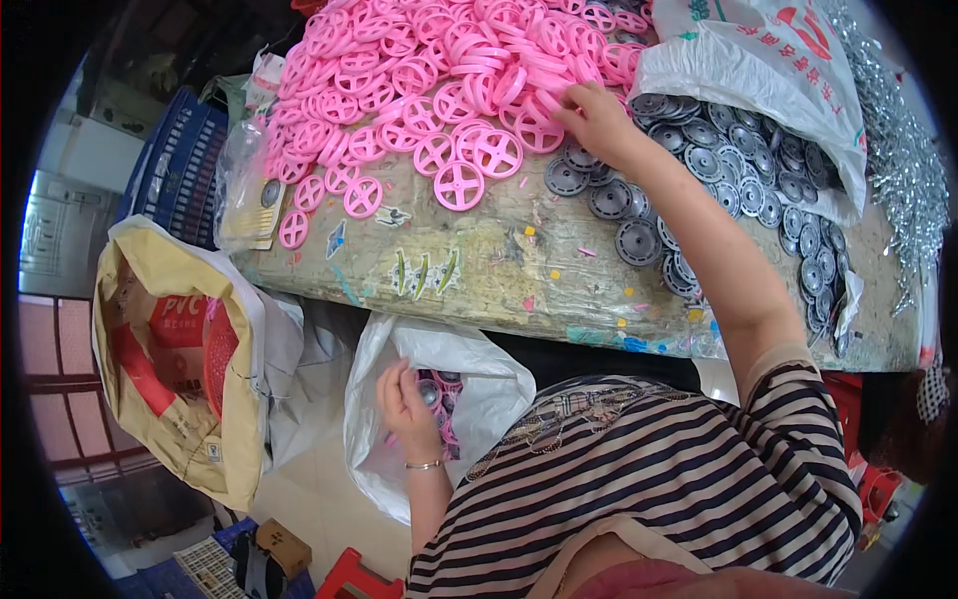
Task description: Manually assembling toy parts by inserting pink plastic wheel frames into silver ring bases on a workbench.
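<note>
Pink plastic wheels (459, 186) with cross spokes lie in a big heap along the far side of the table. My right hand (599, 122) reaches to the near right edge of that heap, its fingers bent and closed on the rim of a pink wheel. Just beside it, grey ridged discs (639, 242) spill toward me. Lower down, my left hand (404, 404) is over the mouth of a white woven sack (379, 349), fingers loosely stretched and nothing seen in them. Inside the sack are pink and grey pieces, partly hidden by the hand.
A printed white bag (743, 75) lies over more grey discs at the right, near silver tinsel (888, 150). Left of the table stands a yellow-lined sack (244, 379), with blue crates (175, 160) behind. Small stickers and scraps dot the worn tabletop (479, 260).
</note>
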The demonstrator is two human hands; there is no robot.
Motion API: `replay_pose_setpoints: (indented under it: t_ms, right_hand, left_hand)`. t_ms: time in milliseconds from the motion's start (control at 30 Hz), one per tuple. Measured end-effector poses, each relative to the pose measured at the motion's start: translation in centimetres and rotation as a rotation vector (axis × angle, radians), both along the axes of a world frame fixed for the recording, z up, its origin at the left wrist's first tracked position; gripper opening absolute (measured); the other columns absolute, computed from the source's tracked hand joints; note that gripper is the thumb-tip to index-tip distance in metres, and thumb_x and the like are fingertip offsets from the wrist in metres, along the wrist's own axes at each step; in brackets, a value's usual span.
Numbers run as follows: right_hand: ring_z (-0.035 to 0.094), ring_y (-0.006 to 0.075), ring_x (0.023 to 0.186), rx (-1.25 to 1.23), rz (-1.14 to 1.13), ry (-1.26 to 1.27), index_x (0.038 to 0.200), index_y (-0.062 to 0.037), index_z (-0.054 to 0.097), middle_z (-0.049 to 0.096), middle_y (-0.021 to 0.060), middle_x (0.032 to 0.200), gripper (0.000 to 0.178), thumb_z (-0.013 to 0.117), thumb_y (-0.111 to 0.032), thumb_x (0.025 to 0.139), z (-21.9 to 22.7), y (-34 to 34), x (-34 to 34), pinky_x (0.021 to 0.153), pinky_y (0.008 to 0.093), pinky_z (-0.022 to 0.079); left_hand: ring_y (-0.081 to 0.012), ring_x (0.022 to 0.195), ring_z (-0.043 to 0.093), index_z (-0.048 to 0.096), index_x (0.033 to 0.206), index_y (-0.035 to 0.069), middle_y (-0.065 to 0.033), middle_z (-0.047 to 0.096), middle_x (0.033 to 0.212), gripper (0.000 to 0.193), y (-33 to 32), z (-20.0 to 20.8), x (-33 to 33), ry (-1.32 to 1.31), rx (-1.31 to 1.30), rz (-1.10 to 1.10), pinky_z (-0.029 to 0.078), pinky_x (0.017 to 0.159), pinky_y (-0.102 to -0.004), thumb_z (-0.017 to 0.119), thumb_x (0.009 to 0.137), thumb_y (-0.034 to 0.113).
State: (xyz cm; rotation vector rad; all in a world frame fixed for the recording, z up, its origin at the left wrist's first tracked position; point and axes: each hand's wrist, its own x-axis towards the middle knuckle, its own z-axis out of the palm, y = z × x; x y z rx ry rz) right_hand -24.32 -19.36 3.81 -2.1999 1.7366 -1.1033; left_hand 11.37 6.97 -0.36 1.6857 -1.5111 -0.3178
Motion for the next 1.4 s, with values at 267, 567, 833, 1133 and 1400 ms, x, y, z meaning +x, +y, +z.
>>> replay_pose_setpoints:
  t_ms: [267, 567, 833, 1133, 1400]
  right_hand:
    - [0.050, 0.0060, 0.079, 0.771, 0.251, -0.716, 0.099, -0.0029, 0.060, 0.057, -0.0021, 0.087, 0.021, 0.056, -0.023, 0.094, 4.7, 10.4, 2.8, 0.071, 0.0233, 0.042]
    - [0.058, 0.0250, 0.090, 0.235, 0.260, -0.055, 0.109, -0.0014, 0.059, 0.059, 0.0127, 0.101, 0.031, 0.065, -0.018, 0.083, 0.5, 10.3, 1.2, 0.079, 0.0338, 0.047]
    - [0.057, 0.0301, 0.094, -0.009, 0.113, 0.508, 0.110, -0.0023, 0.057, 0.059, 0.0121, 0.105, 0.035, 0.063, -0.017, 0.079, -0.9, 6.8, 1.0, 0.078, 0.0398, 0.049]
    - [0.061, 0.0329, 0.102, -0.035, 0.408, 0.246, 0.121, -0.0060, 0.055, 0.061, 0.0155, 0.113, 0.046, 0.062, -0.007, 0.075, 2.8, 15.4, 4.0, 0.085, 0.0398, 0.051]
    - [0.057, 0.0326, 0.110, -0.037, 0.360, 0.328, 0.123, -0.0061, 0.055, 0.055, 0.0143, 0.125, 0.050, 0.063, -0.009, 0.074, 0.7, 16.2, 4.5, 0.089, 0.0409, 0.049]
  left_hand:
    - [-0.0226, 0.107, 0.057, 0.041, 0.129, -0.004, -0.0160, 0.046, 0.129, 0.037, -8.5, 2.4, -12.2, 0.909, 0.018, -0.440, 0.053, 0.086, -0.0328, 0.049, 0.093, 0.001]
    - [-0.0179, 0.077, 0.069, 0.052, 0.118, 0.005, -0.0074, 0.065, 0.099, 0.025, -11.1, 0.8, -14.5, 1.223, 0.432, -0.426, 0.039, 0.043, -0.0140, 0.050, 0.097, 0.019]
    - [-0.0210, 0.085, 0.069, 0.047, 0.124, 0.007, -0.0081, 0.064, 0.106, 0.030, -11.1, 1.2, -14.2, 1.198, 0.495, -0.498, 0.039, 0.044, -0.0143, 0.049, 0.098, 0.021]
    - [-0.0231, 0.097, 0.065, 0.043, 0.124, 0.000, -0.0135, 0.060, 0.112, 0.034, -11.3, 1.2, -13.9, 1.420, 0.495, -0.512, 0.057, 0.074, -0.0282, 0.042, 0.101, 0.024]
    - [-0.0216, 0.097, 0.064, 0.046, 0.122, -0.001, -0.0132, 0.059, 0.112, 0.032, -11.3, 0.9, -13.7, 1.454, 0.508, -0.574, 0.056, 0.081, -0.0317, 0.040, 0.101, 0.022]
